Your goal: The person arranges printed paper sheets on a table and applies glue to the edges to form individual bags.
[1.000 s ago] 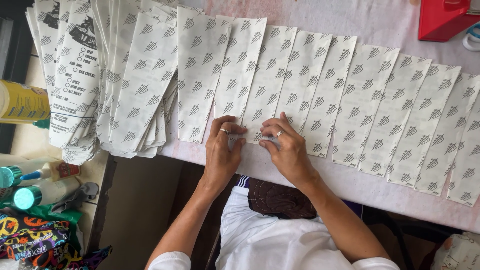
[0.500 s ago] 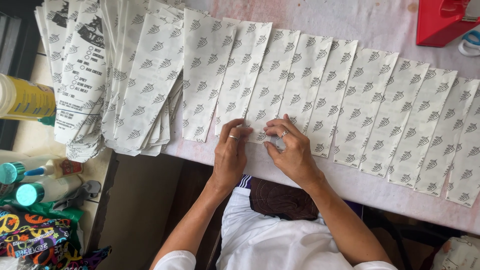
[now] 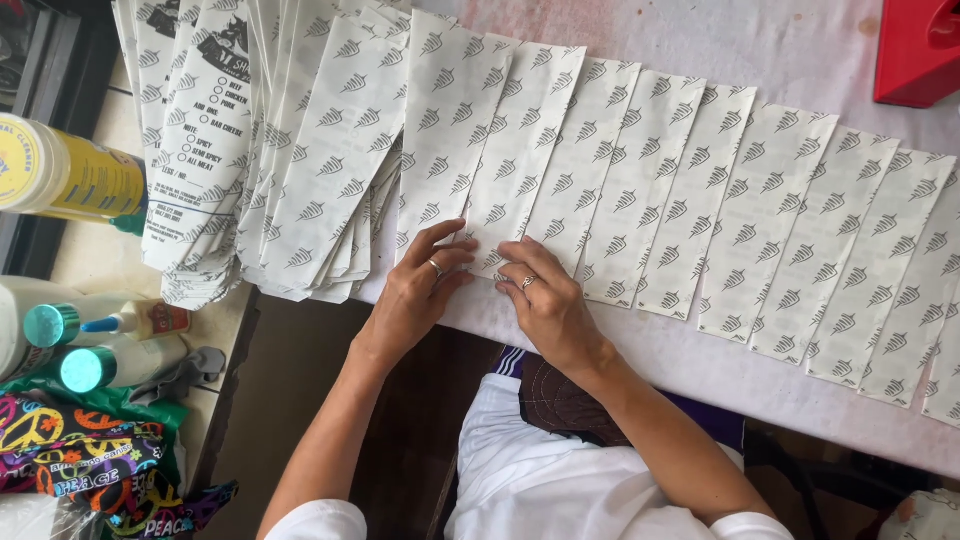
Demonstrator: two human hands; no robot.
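Several long white paper bags (image 3: 690, 200) printed with small grey leaf marks lie overlapped in a row along the near edge of a pale table (image 3: 720, 370). My left hand (image 3: 418, 292) and my right hand (image 3: 540, 300), each with a ring, press flat on the lower ends of the bags second and third from the left (image 3: 500, 170). Fingertips of both hands nearly meet on the paper. Neither hand grips a bag; the fingers lie spread on the sheets.
A thick fanned stack of the same bags (image 3: 260, 150) lies at the table's left end. A yellow bottle (image 3: 70, 180) and glue bottles with teal caps (image 3: 90, 345) stand at the left, above a colourful printed bag (image 3: 80, 460). A red box (image 3: 920, 50) sits top right.
Both hands have shifted slightly left along the row, from the middle bags to the ones nearer the stack. The camera view has drifted with them.
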